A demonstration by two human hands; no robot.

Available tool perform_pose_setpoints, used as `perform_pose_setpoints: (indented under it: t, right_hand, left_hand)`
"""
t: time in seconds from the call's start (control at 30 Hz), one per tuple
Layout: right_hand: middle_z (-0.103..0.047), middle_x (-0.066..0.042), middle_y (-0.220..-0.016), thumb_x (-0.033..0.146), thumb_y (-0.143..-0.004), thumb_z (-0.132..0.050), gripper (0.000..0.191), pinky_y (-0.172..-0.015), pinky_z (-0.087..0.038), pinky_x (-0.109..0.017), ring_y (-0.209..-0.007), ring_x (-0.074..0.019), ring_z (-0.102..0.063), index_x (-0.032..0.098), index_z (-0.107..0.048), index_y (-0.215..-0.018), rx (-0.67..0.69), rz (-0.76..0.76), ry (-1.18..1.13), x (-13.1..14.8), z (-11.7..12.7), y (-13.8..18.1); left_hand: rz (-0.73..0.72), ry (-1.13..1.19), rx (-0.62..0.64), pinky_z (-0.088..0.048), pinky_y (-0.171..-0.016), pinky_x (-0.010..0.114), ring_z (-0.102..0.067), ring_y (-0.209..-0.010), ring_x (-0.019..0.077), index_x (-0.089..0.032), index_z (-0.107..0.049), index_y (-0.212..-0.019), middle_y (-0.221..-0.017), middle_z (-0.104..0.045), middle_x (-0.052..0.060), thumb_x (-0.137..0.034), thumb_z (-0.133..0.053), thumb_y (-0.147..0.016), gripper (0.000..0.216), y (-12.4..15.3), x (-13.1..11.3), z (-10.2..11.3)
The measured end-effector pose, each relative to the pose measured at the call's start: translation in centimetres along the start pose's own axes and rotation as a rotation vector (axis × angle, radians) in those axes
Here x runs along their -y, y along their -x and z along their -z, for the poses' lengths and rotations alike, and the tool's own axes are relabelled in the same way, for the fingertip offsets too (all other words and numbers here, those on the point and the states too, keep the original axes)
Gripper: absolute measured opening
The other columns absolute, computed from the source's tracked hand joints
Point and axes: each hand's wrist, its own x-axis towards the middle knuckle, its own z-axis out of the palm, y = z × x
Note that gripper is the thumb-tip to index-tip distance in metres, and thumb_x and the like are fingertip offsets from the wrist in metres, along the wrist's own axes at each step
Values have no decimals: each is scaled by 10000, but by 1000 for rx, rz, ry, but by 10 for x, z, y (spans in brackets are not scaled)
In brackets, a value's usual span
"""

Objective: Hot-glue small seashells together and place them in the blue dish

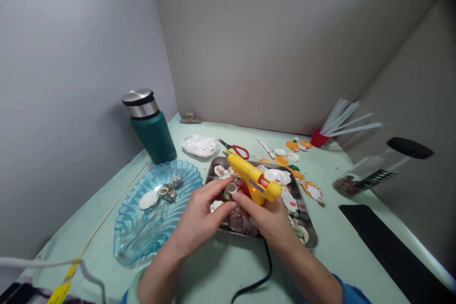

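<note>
Over a metal tray (pixel 311 228) of seashells, my left hand (pixel 204 209) pinches a small greenish snail shell (pixel 232 188), its round pale opening turned up. A yellow glue gun (pixel 254 175) with a lit orange light is in my right hand (pixel 269 218). Its nozzle points up and to the left, and a black cord (pixel 268 266) runs down from it. My right thumb reaches to the edge of the snail shell, where it seems to touch. Part of the gun's handle is hidden by my right fingers.
Left stands a blue shell-shaped dish (pixel 123 228) with several shells, behind it a green bottle (pixel 154 135). Red-handled scissors (pixel 239 150), a marker (pixel 265 147) and orange shell pieces (pixel 313 192) lie beyond the tray. Glue sticks (pixel 342 118), a clear jar (pixel 370 171) and a black slab (pixel 384 247) are right.
</note>
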Motion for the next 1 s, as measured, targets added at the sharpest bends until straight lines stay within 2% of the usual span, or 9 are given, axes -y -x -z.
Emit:
perform_pose_setpoints:
  t: [0.1, 0.17, 0.23, 0.3, 0.4, 0.5, 0.67, 0.83, 1.0]
  right_hand:
    - [-720, -23, -742, 353, -677, -753, 245, -622, -567, -302, -665, -195, -674, 174, -708, -840, -13, -24, -51, 2, -1, 0]
    - [-717, -24, -743, 357, -676, -753, 246, -607, -561, -293, -657, -190, -668, 176, -705, -835, -2, -33, -69, 4, -1, 0]
    - [-702, -15, -716, 356, -680, -752, 242, -574, -543, -271, -625, -173, -647, 175, -699, -830, 2, -50, -64, 4, -1, 1]
    - [-665, 6, -658, 360, -689, -749, 248, -517, -508, -240, -558, -140, -600, 170, -688, -834, -4, -80, -53, 2, 0, 1]
    - [-579, 48, -559, 377, -690, -753, 275, -443, -441, -203, -462, -90, -496, 158, -664, -829, -8, -125, -53, -2, 2, 1]
    - [-541, 61, -529, 396, -692, -750, 304, -433, -412, -193, -445, -74, -456, 149, -651, -839, 21, -131, -52, -5, 4, 0]
    - [-530, 54, -515, 403, -711, -724, 286, -454, -418, -208, -461, -84, -455, 140, -662, -806, 47, -128, 33, -3, 7, 1]
    - [-646, 1, -653, 402, -718, -725, 299, -512, -475, -237, -534, -118, -543, 152, -696, -878, 61, -98, 73, -8, 11, 3]
    - [-699, -31, -751, 426, -762, -698, 322, -602, -526, -273, -646, -165, -626, 165, -690, -950, 109, -80, 128, -21, 20, 7]
  left_hand:
    - [109, 186, 64, -534, -806, 337, -653, -956, 226, -256, -615, -1240, -1253, -634, 86, -340, -598, -840, 409, 0, 3, 0]
    - [184, 287, 53, -544, -752, 319, -667, -883, 211, -243, -629, -1216, -1204, -661, 91, -359, -608, -831, 403, 0, 3, -1]
    - [247, 391, 19, -545, -691, 294, -666, -770, 182, -217, -648, -1174, -1022, -719, 81, -363, -649, -799, 403, -1, 5, -2]
    - [293, 500, -12, -535, -642, 270, -642, -653, 149, -193, -662, -1117, -800, -717, 41, -361, -684, -768, 389, -1, 8, -3]
    - [320, 600, -41, -514, -622, 243, -619, -597, 124, -176, -664, -1075, -677, -670, 6, -345, -696, -762, 358, -2, 14, -3]
    - [324, 652, -64, -504, -630, 231, -613, -604, 111, -168, -670, -1056, -704, -668, 9, -315, -688, -776, 316, -3, 18, -2]
    - [341, 744, -181, -517, -603, 239, -601, -586, 101, -156, -693, -992, -832, -689, 33, -270, -723, -738, 279, -5, 17, -1]
    - [339, 787, -274, -505, -561, 214, -589, -576, 95, -139, -712, -973, -801, -695, 39, -257, -745, -717, 283, -8, 13, 2]
    - [320, 861, -262, -524, -628, 210, -620, -683, 103, -167, -708, -1066, -1002, -712, 73, -255, -739, -734, 344, -8, 16, 6]
